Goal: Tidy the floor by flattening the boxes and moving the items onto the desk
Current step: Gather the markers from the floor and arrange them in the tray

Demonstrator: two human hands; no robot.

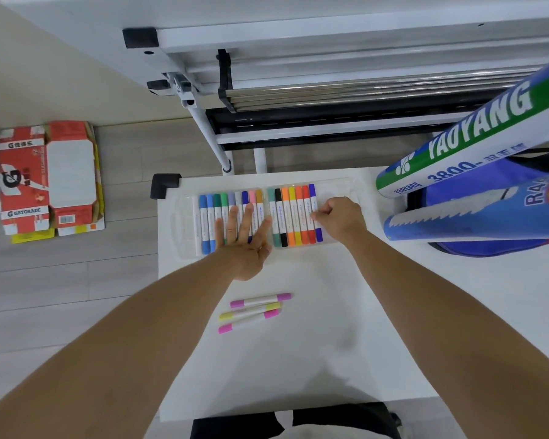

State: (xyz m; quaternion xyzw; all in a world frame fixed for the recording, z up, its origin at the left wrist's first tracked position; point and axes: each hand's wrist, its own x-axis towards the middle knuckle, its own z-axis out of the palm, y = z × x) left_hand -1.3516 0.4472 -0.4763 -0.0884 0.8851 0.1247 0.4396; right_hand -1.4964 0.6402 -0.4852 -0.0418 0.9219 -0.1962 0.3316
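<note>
A clear plastic marker case (184,217) lies open on the white desk (298,359), with a row of coloured markers (293,213) in it. My left hand (246,240) rests flat with spread fingers on the left group of markers. My right hand (338,217) sits at the right end of the row, fingertips pinched on the purple marker (314,198). Three loose markers (254,312), pink and yellow-capped, lie on the desk nearer to me. Flattened red Gatorade boxes (49,179) lie on the floor at the left.
A green and white shuttlecock tube (476,134) and a blue tube (476,223) lie on a blue bag (476,182) at the desk's right. Another white desk's frame (298,90) stands beyond. The desk's black corner guard (164,183) is at the far left corner. Grey wood floor (76,280) runs along the left.
</note>
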